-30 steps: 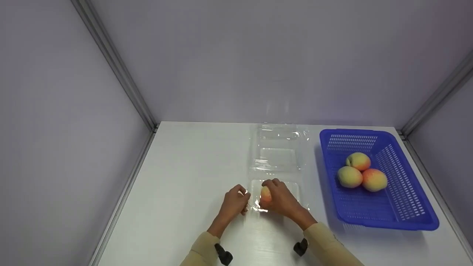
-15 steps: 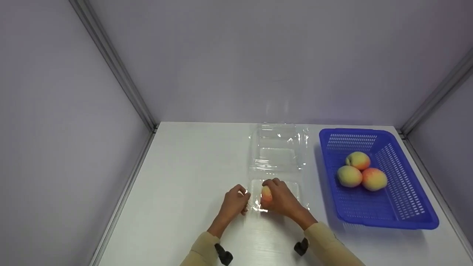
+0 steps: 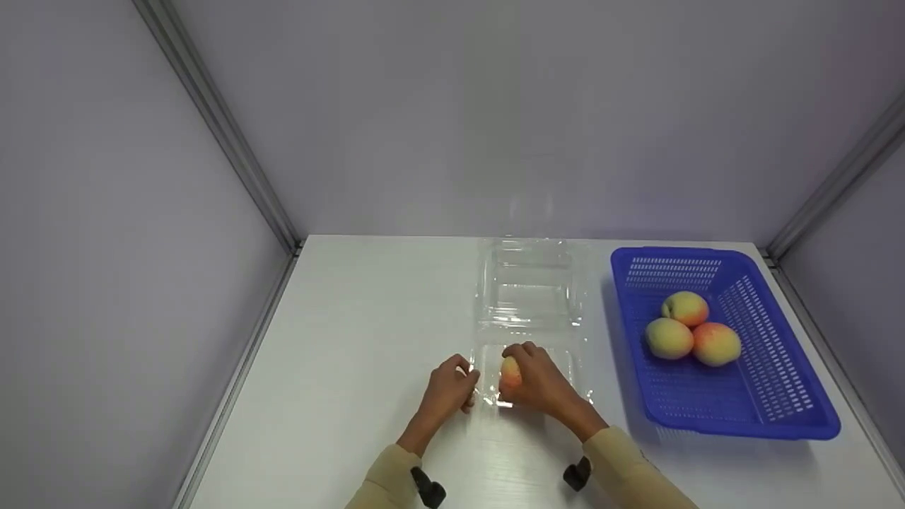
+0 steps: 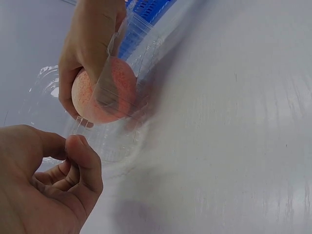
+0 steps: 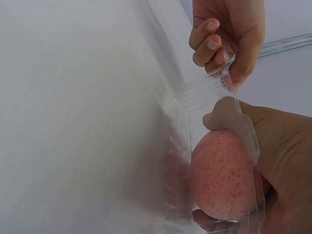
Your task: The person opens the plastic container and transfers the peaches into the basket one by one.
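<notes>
A clear plastic clamshell box [image 3: 530, 295] lies unfolded on the white table, its lid half toward the back wall. My right hand [image 3: 539, 380] grips a peach [image 3: 510, 375] inside the near half, at the left side of that half. In the right wrist view the peach [image 5: 224, 175] shows through the transparent wall, thumb and fingers around it. My left hand [image 3: 448, 386] pinches the left rim of the box between thumb and index finger. The left wrist view shows the same pinch of the left hand [image 4: 58, 180], close beside the peach [image 4: 109, 92].
A blue perforated basket [image 3: 735, 428] stands on the right of the table. Three peaches [image 3: 669, 338] sit together in it. Grey wall panels [image 3: 452, 120] with metal corner rails enclose the table at the back and sides.
Both hands hold nearly the same position, as does the peach. Glints on the clear lid have shifted slightly.
</notes>
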### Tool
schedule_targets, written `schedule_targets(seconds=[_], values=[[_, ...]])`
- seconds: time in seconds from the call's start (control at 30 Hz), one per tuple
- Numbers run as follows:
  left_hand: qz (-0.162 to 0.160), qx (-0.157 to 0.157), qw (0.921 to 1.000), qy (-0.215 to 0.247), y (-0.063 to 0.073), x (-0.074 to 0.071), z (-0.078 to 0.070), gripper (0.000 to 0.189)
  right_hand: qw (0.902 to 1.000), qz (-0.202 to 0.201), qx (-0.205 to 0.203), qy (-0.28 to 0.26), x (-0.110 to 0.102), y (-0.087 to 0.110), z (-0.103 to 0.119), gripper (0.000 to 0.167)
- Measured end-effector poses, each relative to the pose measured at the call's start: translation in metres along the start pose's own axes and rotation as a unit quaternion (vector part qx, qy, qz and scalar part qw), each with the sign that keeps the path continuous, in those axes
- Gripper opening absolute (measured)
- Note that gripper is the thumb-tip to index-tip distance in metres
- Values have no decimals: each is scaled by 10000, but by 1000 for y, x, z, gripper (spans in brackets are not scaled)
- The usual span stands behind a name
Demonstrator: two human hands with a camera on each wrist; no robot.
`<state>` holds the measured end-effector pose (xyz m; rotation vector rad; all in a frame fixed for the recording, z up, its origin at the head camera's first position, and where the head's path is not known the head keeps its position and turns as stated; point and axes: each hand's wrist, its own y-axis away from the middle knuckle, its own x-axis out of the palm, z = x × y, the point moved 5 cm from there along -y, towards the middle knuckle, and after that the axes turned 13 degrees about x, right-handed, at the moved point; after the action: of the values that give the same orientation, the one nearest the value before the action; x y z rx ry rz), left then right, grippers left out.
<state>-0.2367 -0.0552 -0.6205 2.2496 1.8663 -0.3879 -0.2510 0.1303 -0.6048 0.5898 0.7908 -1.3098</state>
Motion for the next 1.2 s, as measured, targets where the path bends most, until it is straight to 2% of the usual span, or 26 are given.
schedule_targets(seconds=[0.37, 0.83, 1.2], values=[[-29, -7, 10000, -40, 0, 0, -1, 10, 9998, 106, 102, -130, -1, -1, -2, 54], [36, -33, 9999, -149, -2, 1, 3, 11, 9999, -84, 57, -54, -5, 3, 0, 50], [-15, -40, 10000, 75, -1, 0, 1, 12, 9987, -290, -405, 64, -18, 4, 10, 53]])
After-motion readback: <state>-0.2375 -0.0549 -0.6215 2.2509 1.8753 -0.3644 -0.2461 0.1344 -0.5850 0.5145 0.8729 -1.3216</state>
